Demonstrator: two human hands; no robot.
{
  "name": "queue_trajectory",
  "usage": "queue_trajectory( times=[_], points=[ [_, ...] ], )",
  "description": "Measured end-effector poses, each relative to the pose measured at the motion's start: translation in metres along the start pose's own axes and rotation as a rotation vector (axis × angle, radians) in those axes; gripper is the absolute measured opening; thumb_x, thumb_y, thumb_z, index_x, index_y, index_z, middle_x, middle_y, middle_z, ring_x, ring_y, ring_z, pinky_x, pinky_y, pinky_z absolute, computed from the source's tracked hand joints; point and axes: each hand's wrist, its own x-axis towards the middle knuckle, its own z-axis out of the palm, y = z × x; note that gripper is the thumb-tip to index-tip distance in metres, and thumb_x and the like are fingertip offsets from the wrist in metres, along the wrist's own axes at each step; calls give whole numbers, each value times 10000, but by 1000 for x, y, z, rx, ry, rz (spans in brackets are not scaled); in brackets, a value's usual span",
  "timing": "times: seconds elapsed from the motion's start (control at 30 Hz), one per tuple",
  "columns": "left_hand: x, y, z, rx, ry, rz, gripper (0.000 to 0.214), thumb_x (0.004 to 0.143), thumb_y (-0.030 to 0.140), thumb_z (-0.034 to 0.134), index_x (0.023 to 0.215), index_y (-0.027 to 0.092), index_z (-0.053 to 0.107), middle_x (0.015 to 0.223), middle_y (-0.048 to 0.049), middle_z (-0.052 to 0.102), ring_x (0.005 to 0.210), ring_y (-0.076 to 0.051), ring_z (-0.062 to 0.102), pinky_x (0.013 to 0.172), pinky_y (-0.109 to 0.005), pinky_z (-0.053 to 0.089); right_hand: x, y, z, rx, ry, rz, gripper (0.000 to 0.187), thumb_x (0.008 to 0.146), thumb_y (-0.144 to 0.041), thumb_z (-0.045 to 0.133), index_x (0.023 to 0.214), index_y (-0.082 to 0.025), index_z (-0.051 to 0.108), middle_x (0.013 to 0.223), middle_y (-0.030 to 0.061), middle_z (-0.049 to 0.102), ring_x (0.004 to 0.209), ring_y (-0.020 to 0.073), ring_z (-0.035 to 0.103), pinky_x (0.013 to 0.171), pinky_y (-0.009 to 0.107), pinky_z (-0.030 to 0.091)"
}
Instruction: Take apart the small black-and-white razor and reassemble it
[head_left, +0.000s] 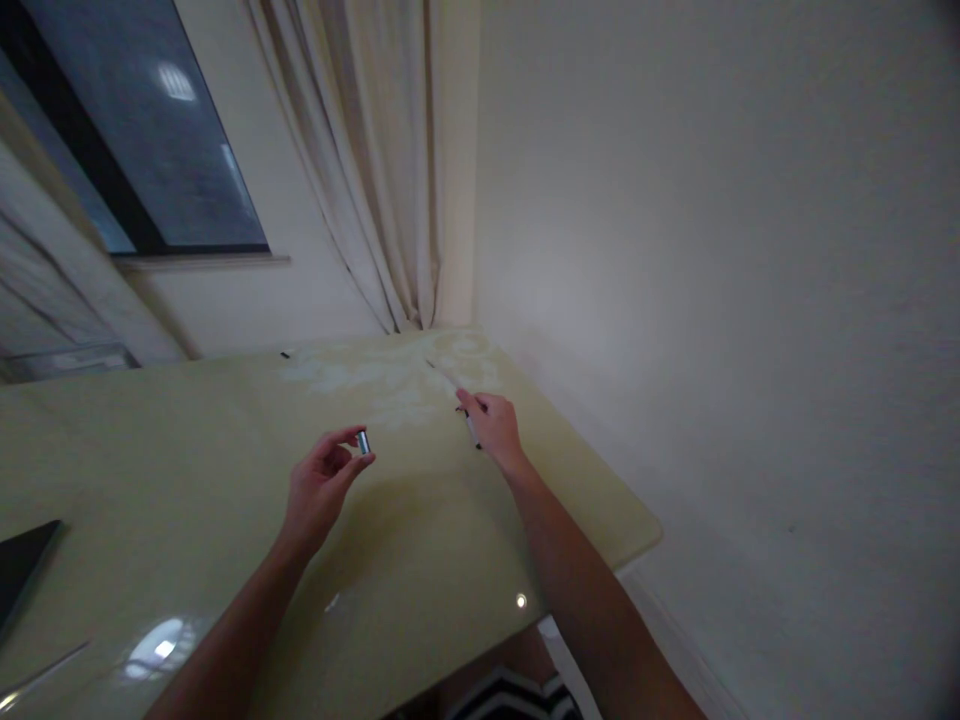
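Two hands are well apart: the left hand (pixel 319 490) pinches a small silvery cylinder (pixel 364 441) above the surface (pixel 187 470), and the right hand (pixel 495 425) curls around a thin pen-like stick (pixel 474 437) resting there.

Both bare arms are stretched forward.
The left hand (pixel 321 487) is held raised, thumb and forefinger pinched together at the tips; the right hand (pixel 496 424) is held lower, palm down, fingers curled closed.

Dim, warm indoor light, grainy. Lamp glare spots on glossy table (pixel 187 450), lower left and front edge. Window (pixel 150 150) dark, smeared by blur. Left hand (pixel 322 487), right hand (pixel 495 425) soft. Wide-angle bend, right corners vignetted.
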Motion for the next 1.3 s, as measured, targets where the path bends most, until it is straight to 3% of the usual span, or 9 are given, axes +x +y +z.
queue_trajectory(
  times=[0.13, 0.27, 0.4, 0.5, 0.6, 0.73, 1.03, 1.3],
  points=[
    [9, -9, 34, 147, -188, 66, 473, 793, 488, 752, 1194, 239, 718, 996, -26, 668, 658, -120, 529, 592, -250, 449, 11, 22, -14, -223, -58, 219, 358, 1057, -416, 449, 1107, -222, 746, 980, 83, 761, 888, 212, 685, 688, 262, 413],
    [33, -16, 81, 410, -364, 71, 404, 797, 408, 727, 1155, 225, 762, 1033, -68, 721, 812, -183, 634, 752, -305, 525, 10, 33, -12, -362, -126, 282, 372, 1068, -293, 372, 1315, -246, 646, 1099, 122, 748, 997, 255, 710, 764, 301, 473],
    [53, -17, 120, 626, -359, -15, 409, 842, 411, 699, 1209, 240, 757, 1128, -91, 744, 1006, -261, 670, 907, -391, 503, 7, 37, -11, -417, -123, 243, 431, 1026, -179, 380, 1409, -228, 572, 1228, 147, 701, 1065, 257, 710, 808, 309, 498],
    [55, -16, 135, 727, -316, -36, 425, 850, 483, 684, 1218, 282, 756, 1180, -96, 737, 1170, -341, 619, 986, -489, 445, 5, 37, -14, -439, -141, 223, 459, 989, -144, 412, 1425, -200, 543, 1258, 161, 692, 1087, 268, 712, 816, 311, 509],
    [51, -17, 137, 801, -324, -17, 447, 875, 535, 643, 1257, 319, 732, 1209, -84, 724, 1187, -324, 614, 1008, -487, 423, 3, 35, -17, -450, -218, 212, 529, 951, -144, 474, 1477, -198, 465, 1156, 157, 735, 1063, 287, 727, 802, 323, 521],
    [47, -19, 129, 786, -358, 29, 433, 882, 541, 642, 1245, 328, 742, 1236, -79, 706, 1174, -294, 626, 1000, -433, 430, 3, 35, -17, -521, -281, 259, 359, 964, -224, 517, 1311, -181, 596, 1136, 184, 734, 1063, 312, 728, 804, 342, 535],
    [49, -20, 130, 763, -361, 26, 415, 895, 545, 646, 1213, 305, 762, 1258, -92, 696, 1177, -293, 633, 982, -417, 433, 4, 41, -16, -529, -163, 327, 258, 976, -263, 529, 1108, -160, 725, 1159, 187, 723, 1071, 298, 716, 819, 341, 538],
    [49, -18, 131, 777, -379, 17, 432, 899, 541, 644, 1254, 315, 743, 1267, -95, 691, 1190, -295, 624, 995, -419, 421, 5, 42, -9, -489, -149, 294, 285, 966, -319, 563, 1164, -160, 691, 1163, 174, 724, 1082, 284, 710, 831, 335, 525]
  ],
)
